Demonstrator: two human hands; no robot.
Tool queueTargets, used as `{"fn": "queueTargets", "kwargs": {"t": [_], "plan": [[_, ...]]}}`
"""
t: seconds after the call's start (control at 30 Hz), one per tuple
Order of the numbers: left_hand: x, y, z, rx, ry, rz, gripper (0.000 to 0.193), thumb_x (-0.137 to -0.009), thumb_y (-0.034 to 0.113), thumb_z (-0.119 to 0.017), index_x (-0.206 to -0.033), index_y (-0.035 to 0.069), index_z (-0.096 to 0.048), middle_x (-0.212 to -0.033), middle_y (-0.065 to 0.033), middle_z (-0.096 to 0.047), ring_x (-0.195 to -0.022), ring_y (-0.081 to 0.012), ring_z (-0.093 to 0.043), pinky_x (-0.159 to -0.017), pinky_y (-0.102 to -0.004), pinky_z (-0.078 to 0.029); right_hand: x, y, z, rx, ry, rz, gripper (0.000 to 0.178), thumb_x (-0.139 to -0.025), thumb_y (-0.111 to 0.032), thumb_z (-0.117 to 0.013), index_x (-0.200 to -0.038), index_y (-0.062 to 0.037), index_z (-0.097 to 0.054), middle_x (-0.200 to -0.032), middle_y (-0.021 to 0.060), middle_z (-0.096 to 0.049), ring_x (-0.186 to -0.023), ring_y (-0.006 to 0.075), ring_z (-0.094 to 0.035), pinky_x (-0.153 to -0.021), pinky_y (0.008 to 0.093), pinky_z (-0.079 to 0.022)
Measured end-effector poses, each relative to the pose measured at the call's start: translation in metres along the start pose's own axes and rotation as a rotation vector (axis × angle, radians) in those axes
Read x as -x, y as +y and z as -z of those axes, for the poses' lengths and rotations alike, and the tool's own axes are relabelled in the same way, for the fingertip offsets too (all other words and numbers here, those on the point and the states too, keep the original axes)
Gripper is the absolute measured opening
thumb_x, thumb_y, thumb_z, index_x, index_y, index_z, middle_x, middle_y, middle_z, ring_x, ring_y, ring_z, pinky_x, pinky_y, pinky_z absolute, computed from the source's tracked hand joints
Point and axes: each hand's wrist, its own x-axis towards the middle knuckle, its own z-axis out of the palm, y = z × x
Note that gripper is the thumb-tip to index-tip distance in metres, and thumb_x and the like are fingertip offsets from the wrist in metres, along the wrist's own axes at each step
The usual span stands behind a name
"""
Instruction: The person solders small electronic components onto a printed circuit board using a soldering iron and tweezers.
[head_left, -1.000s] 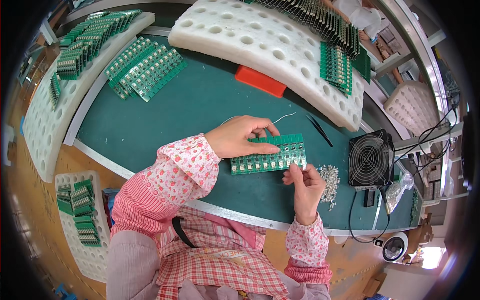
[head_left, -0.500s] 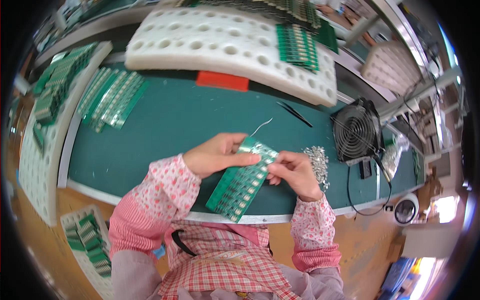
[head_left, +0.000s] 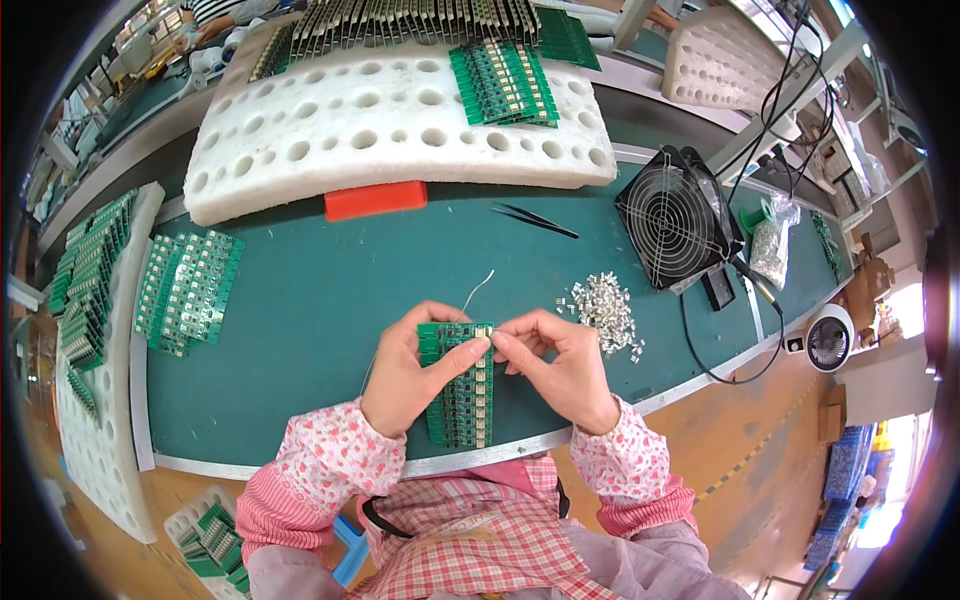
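Note:
My left hand (head_left: 402, 378) grips a green circuit board panel (head_left: 462, 412), its thumb pressed across the upper part. Rows of small white and dark parts run down the board, which hangs over the table's near edge. At the upper right corner of the board, my right hand (head_left: 568, 372) is pinched together; whatever lies between its fingertips is too small to make out. A thin silvery wire (head_left: 480, 288) sticks up beyond my left fingers, and its lower stretch shows beside that hand. To the right of my right hand lies a pile of small white-and-metal connectors (head_left: 606, 315).
Black tweezers (head_left: 537, 220) lie mid-table; a black fan (head_left: 672, 220) stands right of them. A white foam block (head_left: 330, 165) with boards spans the back, a red piece (head_left: 376, 200) at its front. More board panels (head_left: 188, 290) lie left, beside another foam rack (head_left: 115, 450).
The board has turned from a slant to nearly upright in view and sits further left. My right fingers stay at its upper right edge. The whole view has shifted too.

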Motion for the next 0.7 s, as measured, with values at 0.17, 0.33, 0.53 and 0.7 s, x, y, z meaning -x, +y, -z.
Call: {"fn": "queueTargets", "kwargs": {"t": [0.17,0.33,0.53,0.7], "plan": [[0.004,0.001,-0.003,-0.329,0.205,-0.28,0.031,-0.077,0.005,-0.072,-0.099,0.002,-0.052,-0.084,-0.0027,-0.06,-0.076,-0.0071,-0.057,-0.067,-0.0204,-0.046,0.011,-0.008,-0.01,0.132,0.102,0.178,0.01,-0.085,-0.005,-0.064,-0.092,0.002,-0.066,-0.076,0.0091,-0.068,-0.065,0.0101,-0.064,-0.057,0.0219,-0.051],[0.01,0.017,-0.012,-0.46,0.212,-0.336,0.026,-0.074,0.003,-0.073,-0.092,0.002,-0.054,-0.081,-0.0018,-0.059,-0.072,-0.0067,-0.056,-0.063,-0.0201,-0.045,0.021,-0.005,-0.012,0.165,0.155,0.243,0.011,-0.084,-0.004,-0.065,-0.094,0.0014,-0.066,-0.076,0.0091,-0.067,-0.062,0.0104,-0.063,-0.056,0.0226,-0.051],[0.016,0.025,-0.005,-0.737,0.269,-0.667,0.024,-0.07,0.002,-0.074,-0.085,0.006,-0.055,-0.075,-0.0027,-0.059,-0.065,-0.0096,-0.056,-0.06,-0.0225,-0.044,0.032,0.007,0.035,0.236,0.486,0.197,0.018,-0.084,-0.006,-0.064,-0.102,-0.0041,-0.065,-0.08,0.0046,-0.066,-0.063,0.008,-0.059,-0.057,0.0218,-0.049],[0.007,0.02,0.014,-1.176,0.206,-1.338,0.031,-0.064,0.001,-0.076,-0.086,0.011,-0.056,-0.076,0.0004,-0.061,-0.066,-0.0161,-0.061,-0.066,-0.0302,-0.043,0.046,0.062,0.191,-0.346,0.942,0.034,0.049,-0.089,-0.037,-0.059,-0.122,-0.0021,-0.05,-0.104,0.0091,-0.061,-0.067,0.0081,-0.056,-0.053,0.0199,-0.045]]}}
